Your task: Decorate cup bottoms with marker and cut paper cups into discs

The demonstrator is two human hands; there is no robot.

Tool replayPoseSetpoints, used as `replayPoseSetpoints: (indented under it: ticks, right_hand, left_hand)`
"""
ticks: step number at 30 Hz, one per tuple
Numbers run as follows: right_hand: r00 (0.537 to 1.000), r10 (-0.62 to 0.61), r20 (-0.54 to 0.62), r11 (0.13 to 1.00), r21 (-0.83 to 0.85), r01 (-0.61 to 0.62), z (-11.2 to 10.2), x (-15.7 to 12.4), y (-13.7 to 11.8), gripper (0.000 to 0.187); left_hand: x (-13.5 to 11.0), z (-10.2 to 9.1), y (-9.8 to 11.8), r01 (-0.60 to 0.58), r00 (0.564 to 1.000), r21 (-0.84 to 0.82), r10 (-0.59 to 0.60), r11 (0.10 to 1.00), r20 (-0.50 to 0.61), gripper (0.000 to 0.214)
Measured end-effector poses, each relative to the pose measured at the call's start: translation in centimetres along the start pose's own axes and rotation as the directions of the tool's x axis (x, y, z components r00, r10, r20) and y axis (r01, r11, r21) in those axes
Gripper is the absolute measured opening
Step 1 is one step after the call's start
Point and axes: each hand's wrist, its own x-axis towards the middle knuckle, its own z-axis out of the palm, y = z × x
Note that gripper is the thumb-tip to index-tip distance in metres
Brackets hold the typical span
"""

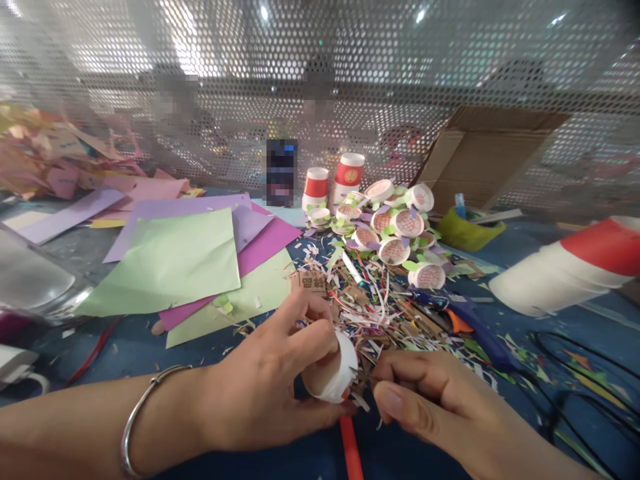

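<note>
My left hand (265, 373), with a silver bangle on its wrist, is closed around a white paper cup (346, 370) tilted so that its hollow faces me. A red strip (352, 450) hangs down below the cup; whether it is joined to the cup I cannot tell. Just right of the cup, my right hand (435, 403) has thumb and fingers pressed together. Anything between those fingertips is hidden. Paper shreds (383, 303) lie in a heap behind both hands.
Coloured paper sheets (175, 260) spread at the left. Low paper-cup pieces (395, 250) with green and purple bits are piled behind the shreds. A blue glue gun (483, 333) lies right, near stacked cups (565, 267). Cardboard (490, 153) leans on a perforated metal screen (230, 100).
</note>
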Motion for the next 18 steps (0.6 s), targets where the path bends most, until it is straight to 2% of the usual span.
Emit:
replayPoseSetpoints:
  ticks: [7,13,18]
  right_hand:
    - [1.000,-0.027,0.001,0.998,0.054,0.027,-0.06,-0.02,-0.24,0.042]
    - [1.000,-0.031,-0.003,0.992,0.126,0.031,0.01,0.12,-0.52,0.037]
    - [1.000,-0.019,-0.015,0.992,0.121,0.021,-0.03,0.19,-0.49,0.039]
  left_hand:
    - [0.39,-0.75,0.58,-0.002,0.999,-0.078,0.005,0.997,0.036,0.028]
    - [0.56,-0.40,0.20,0.066,0.998,-0.116,-0.063,0.991,0.027,0.034]
    - [0.45,-0.39,-0.04,0.097,0.995,-0.135,-0.092,0.986,0.044,0.035]
